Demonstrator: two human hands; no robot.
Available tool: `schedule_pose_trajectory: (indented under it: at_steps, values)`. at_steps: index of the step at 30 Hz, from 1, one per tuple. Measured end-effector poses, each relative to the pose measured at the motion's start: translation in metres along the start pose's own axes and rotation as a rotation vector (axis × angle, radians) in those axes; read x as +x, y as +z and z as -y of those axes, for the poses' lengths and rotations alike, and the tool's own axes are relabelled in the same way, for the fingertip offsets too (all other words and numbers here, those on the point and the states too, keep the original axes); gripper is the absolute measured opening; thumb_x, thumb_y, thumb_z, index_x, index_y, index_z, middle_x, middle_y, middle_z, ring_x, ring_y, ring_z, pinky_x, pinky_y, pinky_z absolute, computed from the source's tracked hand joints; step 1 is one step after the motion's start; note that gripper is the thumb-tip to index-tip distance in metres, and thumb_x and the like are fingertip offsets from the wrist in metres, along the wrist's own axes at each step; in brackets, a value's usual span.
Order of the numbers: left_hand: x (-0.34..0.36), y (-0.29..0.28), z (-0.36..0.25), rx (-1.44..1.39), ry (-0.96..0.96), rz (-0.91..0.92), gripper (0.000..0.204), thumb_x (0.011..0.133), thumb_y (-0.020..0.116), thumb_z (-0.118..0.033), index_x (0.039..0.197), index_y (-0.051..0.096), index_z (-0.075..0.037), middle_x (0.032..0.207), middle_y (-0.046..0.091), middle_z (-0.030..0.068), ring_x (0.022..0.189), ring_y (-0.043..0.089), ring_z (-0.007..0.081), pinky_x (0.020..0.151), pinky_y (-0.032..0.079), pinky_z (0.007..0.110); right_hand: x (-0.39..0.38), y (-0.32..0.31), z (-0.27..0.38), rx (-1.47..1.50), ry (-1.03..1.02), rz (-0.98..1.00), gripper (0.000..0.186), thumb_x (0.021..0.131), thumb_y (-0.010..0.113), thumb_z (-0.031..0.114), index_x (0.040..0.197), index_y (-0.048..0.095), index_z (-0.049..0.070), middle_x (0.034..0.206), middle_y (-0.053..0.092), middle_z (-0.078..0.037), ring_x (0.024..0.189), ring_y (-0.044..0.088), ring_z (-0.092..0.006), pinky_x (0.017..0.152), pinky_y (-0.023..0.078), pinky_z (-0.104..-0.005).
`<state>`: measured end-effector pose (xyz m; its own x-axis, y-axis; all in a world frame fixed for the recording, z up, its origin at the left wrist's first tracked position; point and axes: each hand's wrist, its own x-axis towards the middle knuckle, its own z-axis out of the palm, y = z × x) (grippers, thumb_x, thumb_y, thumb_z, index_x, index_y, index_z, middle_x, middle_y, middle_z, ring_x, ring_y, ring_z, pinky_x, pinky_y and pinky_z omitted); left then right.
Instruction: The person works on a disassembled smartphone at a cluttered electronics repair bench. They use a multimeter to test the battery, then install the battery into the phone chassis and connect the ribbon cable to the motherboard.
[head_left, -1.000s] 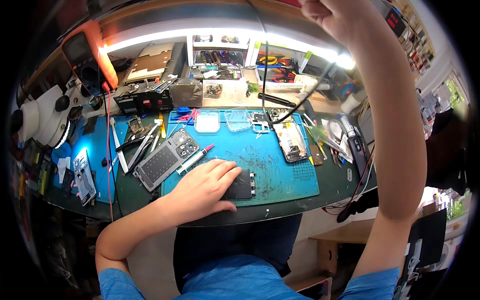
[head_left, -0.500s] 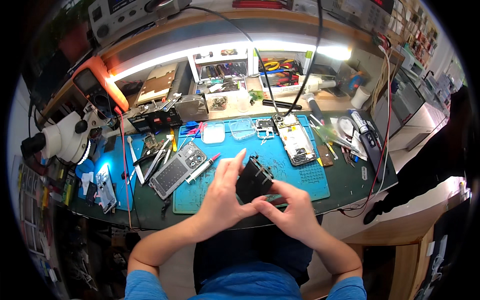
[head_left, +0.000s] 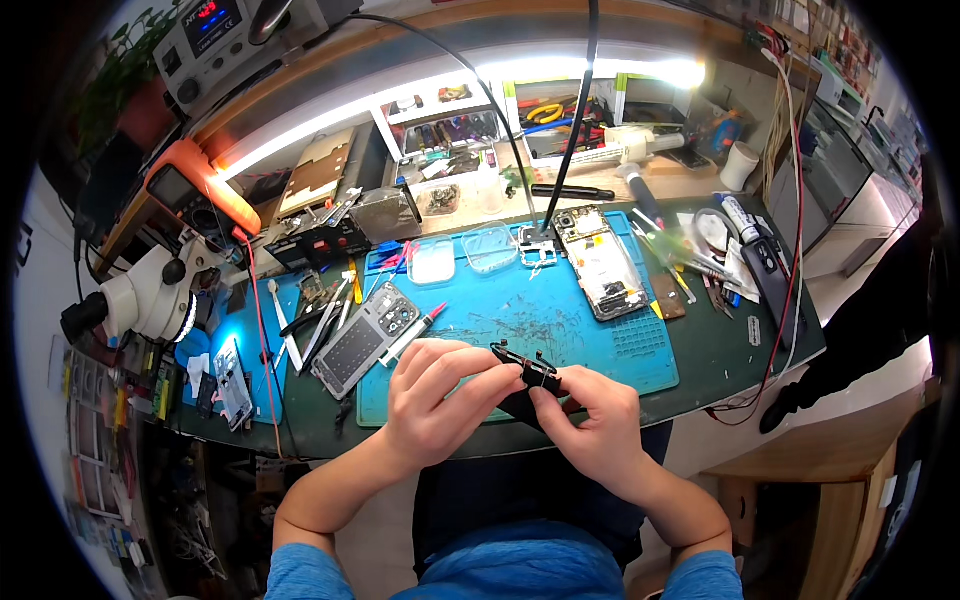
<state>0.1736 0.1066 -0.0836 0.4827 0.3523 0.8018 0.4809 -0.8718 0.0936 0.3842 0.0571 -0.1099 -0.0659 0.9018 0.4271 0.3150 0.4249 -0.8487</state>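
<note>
My left hand (head_left: 430, 405) and my right hand (head_left: 598, 425) grip a black flat phone part (head_left: 528, 405) with small connectors along its upper edge, tilted above the front of the blue mat (head_left: 470, 315). My left fingertips pinch near that edge; my right thumb presses against its side. Beyond them lie an opened phone (head_left: 600, 265), a grey back cover (head_left: 365, 340), a syringe (head_left: 410, 347), a small metal frame (head_left: 538, 250) and two clear containers (head_left: 432, 261).
A white microscope (head_left: 140, 305) and orange multimeter (head_left: 200, 185) are at left. Tweezers (head_left: 288, 330), tools and cables clutter both sides. Black cords hang over the mat. Shelves of tools line the back. A person's dark-clad leg (head_left: 840, 340) is beside the bench at right.
My right hand has come down from high at upper right to join my left. The black part, earlier flat under my left hand, has been lifted and tipped between both hands.
</note>
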Motion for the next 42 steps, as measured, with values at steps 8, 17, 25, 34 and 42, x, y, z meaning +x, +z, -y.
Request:
schedule_pose_trajectory:
  at_steps: [8,17,25,34,42]
  values:
    - [-0.006,0.002,0.000,-0.078,-0.081,0.019,0.027,0.082,0.090,-0.006,0.107,0.081,-0.007,0.098,0.073,0.0029,0.086,0.068,0.0220,0.076,0.051,0.034,-0.001,0.003,-0.005,-0.068,-0.094,-0.030,0.021,0.093,0.080,0.006,0.113,0.077,0.002,0.095,0.079,-0.011,0.075,0.076,-0.0263,0.062,0.061,-0.0348]
    - [0.021,-0.023,-0.011,-0.306,-0.428,0.244,0.009,0.091,0.081,-0.005,0.095,0.073,-0.007,0.083,0.064,0.0044,0.076,0.061,0.0235,0.071,0.047,0.038,0.003,-0.002,-0.003,-0.296,-0.312,-0.050,0.028,0.089,0.081,0.006,0.117,0.075,0.006,0.097,0.078,-0.010,0.082,0.077,-0.0280,0.067,0.061,-0.0378]
    - [0.027,-0.038,-0.013,-0.325,-0.523,0.370,0.009,0.095,0.079,-0.009,0.100,0.072,-0.006,0.086,0.061,0.0054,0.079,0.060,0.0240,0.072,0.046,0.039,0.005,-0.002,0.001,-0.355,-0.386,-0.047,0.028,0.087,0.081,0.006,0.115,0.074,0.006,0.096,0.077,-0.006,0.079,0.074,-0.0240,0.065,0.059,-0.0363]
    - [0.027,-0.045,-0.006,-0.192,-0.309,0.312,0.028,0.084,0.091,-0.011,0.109,0.079,-0.010,0.094,0.067,0.0046,0.089,0.066,0.0252,0.087,0.054,0.039,0.012,-0.006,0.004,-0.388,-0.428,-0.040,0.029,0.083,0.084,0.007,0.111,0.074,0.009,0.092,0.073,-0.004,0.077,0.072,-0.0218,0.063,0.056,-0.0355]
    - [0.022,-0.046,-0.001,-0.296,-0.356,0.339,0.022,0.084,0.091,-0.010,0.103,0.080,-0.009,0.096,0.070,0.0048,0.089,0.069,0.0244,0.085,0.056,0.039,0.012,-0.007,0.007,-0.406,-0.435,0.004,0.032,0.079,0.084,0.002,0.110,0.077,0.011,0.093,0.076,-0.003,0.078,0.074,-0.0229,0.066,0.059,-0.0362]
